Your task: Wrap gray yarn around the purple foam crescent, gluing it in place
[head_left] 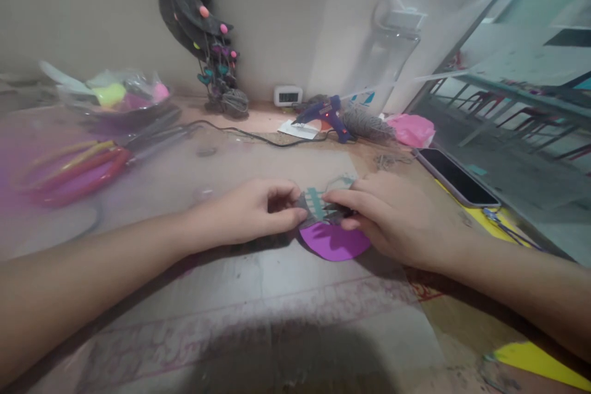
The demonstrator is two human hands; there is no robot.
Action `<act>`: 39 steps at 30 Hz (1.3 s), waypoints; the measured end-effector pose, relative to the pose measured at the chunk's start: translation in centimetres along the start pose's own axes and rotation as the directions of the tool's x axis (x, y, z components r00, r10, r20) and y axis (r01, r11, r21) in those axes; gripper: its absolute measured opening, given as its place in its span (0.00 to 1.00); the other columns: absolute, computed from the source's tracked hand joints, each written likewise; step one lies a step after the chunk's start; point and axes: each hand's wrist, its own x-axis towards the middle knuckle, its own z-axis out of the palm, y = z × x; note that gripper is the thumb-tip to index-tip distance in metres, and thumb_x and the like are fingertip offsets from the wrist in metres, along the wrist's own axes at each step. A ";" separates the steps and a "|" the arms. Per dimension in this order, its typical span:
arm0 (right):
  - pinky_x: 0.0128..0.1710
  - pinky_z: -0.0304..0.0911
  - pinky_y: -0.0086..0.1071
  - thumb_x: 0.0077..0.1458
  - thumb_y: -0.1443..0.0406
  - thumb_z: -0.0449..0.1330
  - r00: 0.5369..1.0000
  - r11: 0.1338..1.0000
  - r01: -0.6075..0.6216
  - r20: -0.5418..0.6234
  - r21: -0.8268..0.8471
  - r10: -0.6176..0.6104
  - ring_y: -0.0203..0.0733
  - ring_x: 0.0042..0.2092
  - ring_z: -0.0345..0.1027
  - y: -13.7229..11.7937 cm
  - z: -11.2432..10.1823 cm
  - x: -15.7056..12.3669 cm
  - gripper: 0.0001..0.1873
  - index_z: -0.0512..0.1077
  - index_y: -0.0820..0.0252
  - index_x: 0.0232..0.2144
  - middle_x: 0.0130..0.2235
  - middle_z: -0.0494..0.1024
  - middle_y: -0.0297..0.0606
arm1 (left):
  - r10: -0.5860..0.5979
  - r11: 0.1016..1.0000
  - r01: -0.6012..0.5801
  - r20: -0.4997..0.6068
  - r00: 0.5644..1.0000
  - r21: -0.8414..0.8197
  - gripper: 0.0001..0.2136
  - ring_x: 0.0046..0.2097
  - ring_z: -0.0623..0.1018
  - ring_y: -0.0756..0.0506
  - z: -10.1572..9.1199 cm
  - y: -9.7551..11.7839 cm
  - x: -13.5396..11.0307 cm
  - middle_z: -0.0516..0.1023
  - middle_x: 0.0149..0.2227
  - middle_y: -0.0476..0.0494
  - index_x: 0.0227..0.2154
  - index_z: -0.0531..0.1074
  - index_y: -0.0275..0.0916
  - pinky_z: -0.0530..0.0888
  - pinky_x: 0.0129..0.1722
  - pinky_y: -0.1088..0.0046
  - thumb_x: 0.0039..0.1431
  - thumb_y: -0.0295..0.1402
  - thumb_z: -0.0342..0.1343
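Both my hands meet at the middle of the table over a small craft piece (317, 205) made of grey and teal strips. My left hand (252, 209) pinches its left edge with curled fingers. My right hand (392, 218) presses and grips its right side, fingers closed on it. Under the piece lies a purple foam disc (333, 242), partly covered by my right hand.
A blue glue gun (329, 114) with its black cord (240, 132) lies at the back. A phone (456, 176) rests at the right, pink tissue (412, 129) behind it. Red and yellow hoops (74, 166) and a bag of coloured bits (115, 95) sit left. A dark decorated ornament (203, 31) stands by the wall.
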 end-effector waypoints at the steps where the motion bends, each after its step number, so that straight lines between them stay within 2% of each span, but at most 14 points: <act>1: 0.31 0.55 0.33 0.67 0.59 0.46 1.000 1.000 0.019 0.004 -0.025 -0.019 0.39 0.32 0.67 0.2 0.2 0.1 0.19 0.75 0.60 0.43 0.26 0.74 0.38 | -0.001 1.000 0.001 0.002 1.000 0.001 0.09 0.28 0.72 0.51 0.0 0.0 0.0 0.75 0.26 0.51 0.29 0.70 0.38 0.66 0.26 0.77 0.59 0.38 0.53; 5: 0.30 0.52 0.33 0.68 0.60 0.46 0.997 0.997 0.065 -0.028 -0.049 -0.066 0.38 0.31 0.65 0.9 1.0 -0.3 0.20 0.75 0.61 0.43 0.26 0.74 0.38 | -0.010 1.000 0.009 0.011 1.000 0.016 0.11 0.28 0.72 0.51 0.0 -0.1 0.0 0.74 0.26 0.50 0.29 0.70 0.38 0.67 0.26 0.76 0.59 0.40 0.53; 11: 0.30 0.53 0.32 0.68 0.58 0.46 0.993 0.997 0.081 -0.090 -0.015 -0.082 0.37 0.30 0.64 0.5 2.1 -0.5 0.20 0.75 0.62 0.44 0.26 0.73 0.37 | 0.022 0.999 -0.023 0.021 1.000 0.037 0.11 0.27 0.70 0.52 -0.1 -0.2 0.1 0.73 0.25 0.52 0.27 0.69 0.39 0.65 0.27 0.76 0.59 0.40 0.53; 23: 0.31 0.55 0.31 0.67 0.59 0.48 0.991 0.996 0.093 -0.097 0.016 -0.091 0.37 0.30 0.63 0.2 2.2 -0.2 0.19 0.75 0.62 0.42 0.27 0.74 0.37 | 0.035 0.998 -0.036 0.024 0.999 0.055 0.11 0.26 0.67 0.51 -0.1 -0.1 0.1 0.69 0.24 0.53 0.26 0.69 0.39 0.62 0.27 0.75 0.59 0.40 0.52; 39: 0.30 0.54 0.31 0.65 0.61 0.52 0.974 0.984 0.151 -0.183 0.095 -0.132 0.36 0.29 0.63 0.7 3.3 -0.3 0.14 0.75 0.63 0.41 0.26 0.74 0.35 | 0.029 0.999 -0.031 0.067 0.997 0.028 0.12 0.27 0.66 0.52 -0.2 0.0 0.0 0.68 0.24 0.53 0.26 0.67 0.38 0.61 0.27 0.76 0.60 0.40 0.52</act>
